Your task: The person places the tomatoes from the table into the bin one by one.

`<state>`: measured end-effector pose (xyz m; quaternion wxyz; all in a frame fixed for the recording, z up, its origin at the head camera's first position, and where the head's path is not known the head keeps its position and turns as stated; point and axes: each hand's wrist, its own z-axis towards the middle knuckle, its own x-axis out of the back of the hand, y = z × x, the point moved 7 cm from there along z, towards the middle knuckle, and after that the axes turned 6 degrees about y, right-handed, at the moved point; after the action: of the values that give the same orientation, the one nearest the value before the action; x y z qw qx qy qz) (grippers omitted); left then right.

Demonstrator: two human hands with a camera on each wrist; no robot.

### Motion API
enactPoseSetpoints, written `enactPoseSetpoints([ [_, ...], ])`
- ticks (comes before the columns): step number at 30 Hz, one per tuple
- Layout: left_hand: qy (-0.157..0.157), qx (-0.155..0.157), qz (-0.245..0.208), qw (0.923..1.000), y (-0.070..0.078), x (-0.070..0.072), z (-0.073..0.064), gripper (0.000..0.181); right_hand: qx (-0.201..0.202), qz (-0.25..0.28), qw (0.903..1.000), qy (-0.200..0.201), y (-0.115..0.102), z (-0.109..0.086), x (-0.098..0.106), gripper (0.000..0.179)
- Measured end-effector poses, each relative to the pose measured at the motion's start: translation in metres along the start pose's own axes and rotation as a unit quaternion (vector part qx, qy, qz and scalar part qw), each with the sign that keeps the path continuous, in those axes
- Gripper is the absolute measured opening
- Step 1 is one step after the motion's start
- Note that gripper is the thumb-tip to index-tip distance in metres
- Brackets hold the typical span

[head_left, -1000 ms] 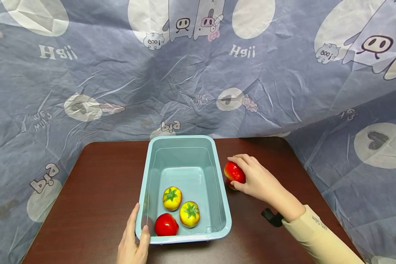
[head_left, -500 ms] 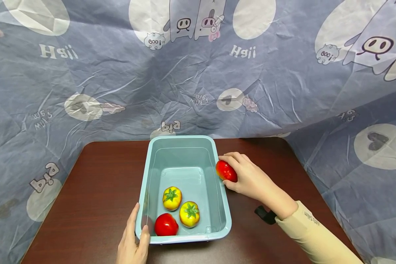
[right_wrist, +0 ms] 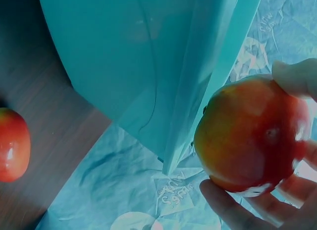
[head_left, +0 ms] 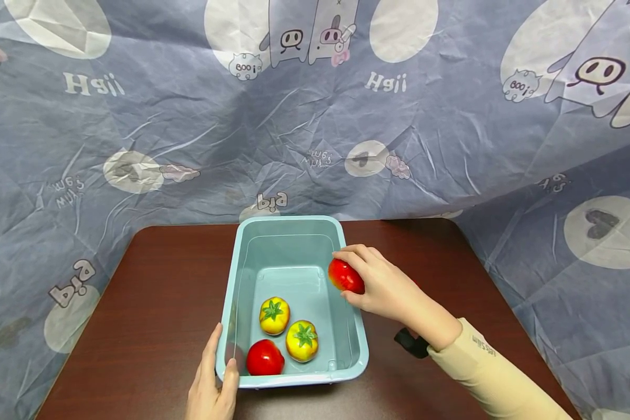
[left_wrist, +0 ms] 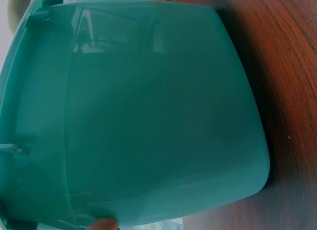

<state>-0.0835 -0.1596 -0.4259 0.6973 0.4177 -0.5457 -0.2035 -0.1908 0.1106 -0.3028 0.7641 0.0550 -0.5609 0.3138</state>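
Note:
My right hand (head_left: pixel 380 286) grips a glossy red tomato (head_left: pixel 345 276) with yellow-orange shading, over the right rim of the light-blue plastic bin (head_left: pixel 294 382). In the right wrist view, fingers and thumb curl round this tomato (right_wrist: pixel 252 136) beside the bin wall. My left hand (head_left: pixel 212 379) holds the bin's near left corner, thumb over the rim and fingers along the outside. Inside the bin lie two yellow tomatoes with green calyxes, one (head_left: pixel 274 315) behind the other (head_left: pixel 301 341), and a red tomato (head_left: pixel 265 357) near the front wall.
Another red tomato (right_wrist: pixel 12 145) lies on the dark brown wooden table (head_left: pixel 178 280), right of the bin, mostly hidden behind my right wrist in the head view. A blue-grey printed cloth (head_left: pixel 294 116) hangs behind the table and along its sides.
My right hand has carried the red tomato leftward, from above the table beside the bin to over the bin's right rim. The left hand and the bin have stayed put.

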Motion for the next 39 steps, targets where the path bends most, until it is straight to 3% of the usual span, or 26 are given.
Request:
enactPoseSetpoints([
  [23, 0.006, -0.009, -0.003, 0.9999, 0.000, 0.000, 0.000, 0.063, 0.010, 0.013, 0.9992, -0.036, -0.015, 0.005, -0.014, 0.064],
  [39, -0.011, 0.003, 0.001, 0.9999, -0.002, -0.001, 0.001, 0.063, 0.020, 0.025, 0.9984, -0.048, -0.019, 0.006, -0.023, 0.065],
])
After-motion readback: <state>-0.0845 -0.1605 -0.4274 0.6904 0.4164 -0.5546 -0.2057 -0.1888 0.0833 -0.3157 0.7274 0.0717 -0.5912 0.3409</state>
